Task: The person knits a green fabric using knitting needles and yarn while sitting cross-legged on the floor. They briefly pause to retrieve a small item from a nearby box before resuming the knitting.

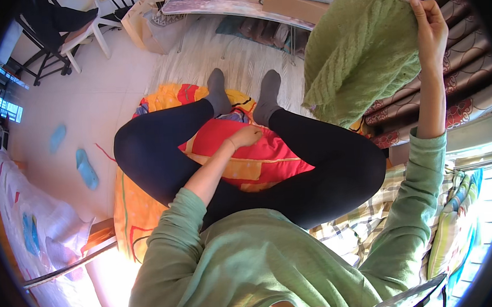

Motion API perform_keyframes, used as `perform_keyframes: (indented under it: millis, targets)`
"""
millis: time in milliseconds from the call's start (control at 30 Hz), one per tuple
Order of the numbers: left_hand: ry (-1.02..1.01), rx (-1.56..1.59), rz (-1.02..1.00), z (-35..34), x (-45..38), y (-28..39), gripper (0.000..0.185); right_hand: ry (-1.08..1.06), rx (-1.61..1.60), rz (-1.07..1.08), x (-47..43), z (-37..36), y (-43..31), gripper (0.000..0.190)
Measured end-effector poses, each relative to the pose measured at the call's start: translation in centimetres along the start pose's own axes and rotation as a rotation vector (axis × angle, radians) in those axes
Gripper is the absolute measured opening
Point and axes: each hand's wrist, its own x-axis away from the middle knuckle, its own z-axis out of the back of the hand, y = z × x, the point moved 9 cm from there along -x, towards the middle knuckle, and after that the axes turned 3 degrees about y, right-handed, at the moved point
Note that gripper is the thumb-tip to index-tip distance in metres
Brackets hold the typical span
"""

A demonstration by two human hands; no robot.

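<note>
A green knitted textile [362, 53] hangs at the upper right, its upper corner pinched between the thumb and fingers of my right hand [431, 28]. The cloth is partly folded, with raised ridges across it; something thin and pale, too small to name, sticks up near the pinched edge. My left hand [247, 137] lies low over a red and orange cushion [271, 152] between my legs. Its fingers are curled, and whether it holds anything cannot be told.
A patterned low table [228, 1] bears a cardboard box [298, 0]. Red-patterned curtains [460, 60] hang at the right. Blue slippers [87, 169] lie on the floor at the left, near a white chair [99, 33] and a paper bag [137, 27]. Checked bedding [376, 204] lies beside me.
</note>
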Motion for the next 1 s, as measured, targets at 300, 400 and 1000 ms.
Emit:
perform_keyframes:
  millis: [300, 400, 1000]
  targets:
    - [0.607, -0.151, -0.781, 24.3, 7.7, 40.0, 0.025, -0.036, -0.252, 0.052, -3.6, -1.7, -3.7, 0.017]
    - [0.461, -0.067, -0.907, 23.0, 8.9, 46.6, 0.042, 0.032, -0.379, 0.03, -4.7, 0.5, -6.0, 0.016]
    - [0.165, -0.586, -1.064, 14.3, 31.0, 56.5, 0.051, -0.128, -0.409, 0.083, 0.5, 7.6, -21.3, 0.013]
